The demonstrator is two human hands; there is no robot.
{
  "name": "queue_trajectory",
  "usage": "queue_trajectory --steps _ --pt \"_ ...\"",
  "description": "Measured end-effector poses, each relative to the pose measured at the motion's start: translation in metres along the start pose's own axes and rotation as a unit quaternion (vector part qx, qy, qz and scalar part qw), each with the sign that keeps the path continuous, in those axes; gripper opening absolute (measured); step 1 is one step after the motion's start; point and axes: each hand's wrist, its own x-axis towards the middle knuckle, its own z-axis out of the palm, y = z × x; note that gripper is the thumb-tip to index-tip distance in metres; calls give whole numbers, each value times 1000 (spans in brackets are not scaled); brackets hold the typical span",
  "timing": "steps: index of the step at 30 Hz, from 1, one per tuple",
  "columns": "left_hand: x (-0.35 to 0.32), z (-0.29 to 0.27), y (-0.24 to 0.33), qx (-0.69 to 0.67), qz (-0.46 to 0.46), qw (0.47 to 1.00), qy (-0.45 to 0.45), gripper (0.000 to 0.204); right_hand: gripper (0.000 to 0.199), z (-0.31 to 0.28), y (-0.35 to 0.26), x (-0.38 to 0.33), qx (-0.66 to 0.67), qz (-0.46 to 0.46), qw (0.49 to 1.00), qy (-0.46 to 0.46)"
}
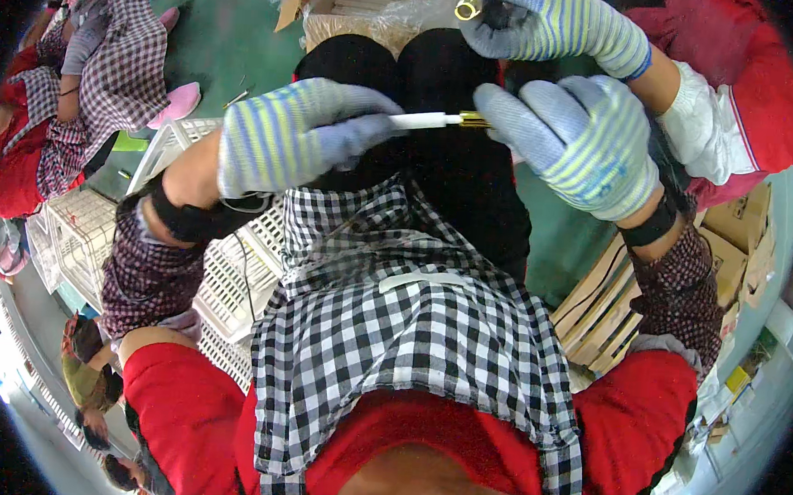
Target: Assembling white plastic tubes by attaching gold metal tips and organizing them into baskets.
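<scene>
My left hand (299, 137), in a striped knit glove, is closed round a slim white rod-like handle (421, 120) held level over my lap. A gold-coloured metal part (471, 119) meets the handle's right end. The fingers of my right hand (585, 141), gloved the same way, pinch this gold part and cover its far end. I cannot tell what the whole piece is. Just beyond my right hand, a co-worker's gloved hand (551, 26) holds a gold ring-shaped metal part (467, 9).
White slatted plastic crates (231, 274) stand at my left. Cardboard boxes (743, 219) and a wooden slatted stack (597, 305) are at my right. A plastic-wrapped carton (364, 32) lies ahead. Another seated person in a checked apron (123, 49) is at the far left.
</scene>
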Motion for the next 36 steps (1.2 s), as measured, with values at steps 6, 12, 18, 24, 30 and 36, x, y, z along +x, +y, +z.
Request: queue_trajectory --steps 6,12,18,24,30,36 --pt "-11 -5 -19 68 105 992 -29 20 39 -14 -6 -4 19 -28 999 -16" --pt "-9 8 -18 533 311 762 196 11 43 4 -19 -3 648 426 557 -297" --pt "-10 -13 -29 -37 4 995 -95 25 36 -17 -10 -3 51 -21 995 -85" --pt "-8 7 -33 497 341 772 203 21 24 13 -31 -18 432 222 871 -77" --pt "-11 4 -40 49 91 995 1 22 36 3 -27 -3 83 19 993 -86" --pt "-12 18 -42 487 318 783 219 25 30 4 -38 1 606 388 662 -208"
